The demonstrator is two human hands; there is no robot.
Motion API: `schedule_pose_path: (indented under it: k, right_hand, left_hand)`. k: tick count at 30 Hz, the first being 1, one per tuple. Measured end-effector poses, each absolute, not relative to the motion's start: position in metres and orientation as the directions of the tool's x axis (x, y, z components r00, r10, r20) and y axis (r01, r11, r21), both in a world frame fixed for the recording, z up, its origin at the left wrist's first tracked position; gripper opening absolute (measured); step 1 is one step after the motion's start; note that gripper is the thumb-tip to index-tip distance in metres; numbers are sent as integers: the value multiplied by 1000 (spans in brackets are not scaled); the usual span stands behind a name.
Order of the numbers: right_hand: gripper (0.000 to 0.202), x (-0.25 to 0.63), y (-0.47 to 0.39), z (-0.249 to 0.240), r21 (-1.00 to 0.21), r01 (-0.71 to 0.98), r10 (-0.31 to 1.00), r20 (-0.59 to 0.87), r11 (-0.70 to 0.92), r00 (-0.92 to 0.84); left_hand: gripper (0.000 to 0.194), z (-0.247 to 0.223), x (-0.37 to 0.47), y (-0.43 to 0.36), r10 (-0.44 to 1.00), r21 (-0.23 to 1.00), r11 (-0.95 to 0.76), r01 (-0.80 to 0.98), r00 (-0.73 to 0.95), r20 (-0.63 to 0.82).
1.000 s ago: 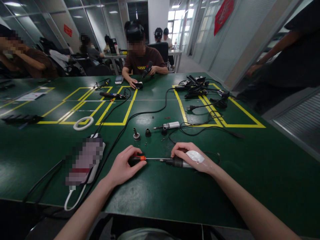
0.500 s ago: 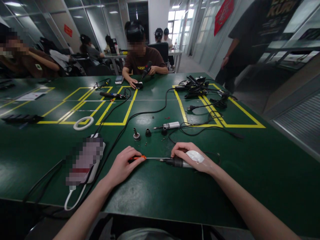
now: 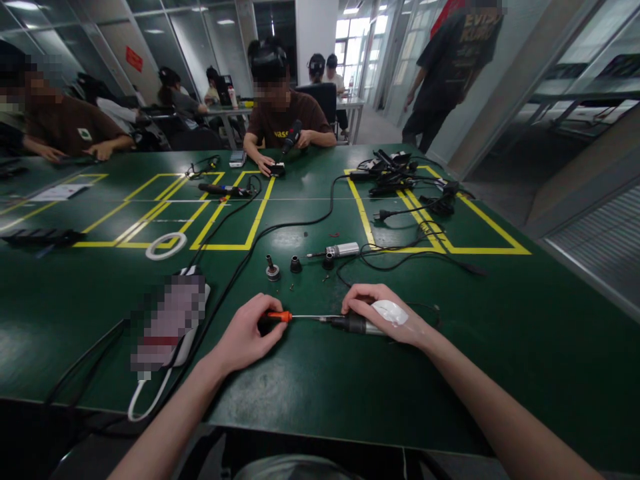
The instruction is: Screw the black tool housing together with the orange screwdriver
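Two hands, one worktop: the person's left hand (image 3: 250, 333) and right hand (image 3: 380, 295) sit low over the near part of a green worktop (image 3: 300, 393).
Left grip: fingers and thumb closed around the orange-and-black handle of a screwdriver (image 3: 286, 317), its thin shaft pointing right.
Right grip: laid over a black-and-silver cylindrical tool (image 3: 356, 324); how firmly the fingers clamp it is hidden. A white patch (image 3: 391, 312) covers the back of the hand.
Shaft and nose: side by side between the hands; contact is unclear.
Loose pieces: just beyond, a metal post part (image 3: 273, 271), two black collars (image 3: 296, 265) and tiny screws (image 3: 292, 287) lie apart.
Second silver tool: farther off (image 3: 343, 251), beside the right-hand collar, untouched.
Progress: seemingly partway; both near tools are in hand, the small pieces lie separate, and nothing appears finished.
Left side: an obscured flat device (image 3: 173, 320) and a white tape ring (image 3: 167, 246).
Far side: a co-worker (image 3: 300, 117) holds a black drill (image 3: 291, 139) above a small black block (image 3: 277, 170).
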State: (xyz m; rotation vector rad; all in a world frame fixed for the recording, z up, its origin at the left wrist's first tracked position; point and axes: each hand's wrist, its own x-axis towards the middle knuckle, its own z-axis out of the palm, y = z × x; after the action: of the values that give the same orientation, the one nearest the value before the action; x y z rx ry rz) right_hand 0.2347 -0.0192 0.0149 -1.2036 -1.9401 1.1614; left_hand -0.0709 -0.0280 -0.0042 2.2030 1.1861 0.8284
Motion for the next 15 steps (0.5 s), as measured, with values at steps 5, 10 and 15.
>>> schedule_pose_path:
  k: [5, 10, 15]
  right_hand:
    - [24, 235, -19, 15, -889, 405, 900, 16, 211, -435]
    - [25, 235, -19, 16, -884, 403, 897, 39, 237, -441]
    - [24, 234, -19, 17, -883, 400, 895, 47, 246, -444]
  left_hand:
    - [12, -1, -73, -26, 860, 739, -468, 485, 441, 257]
    - [18, -4, -73, -24, 872, 720, -480, 501, 363, 329]
    - [24, -11, -73, -21, 883, 717, -460, 524, 355, 306]
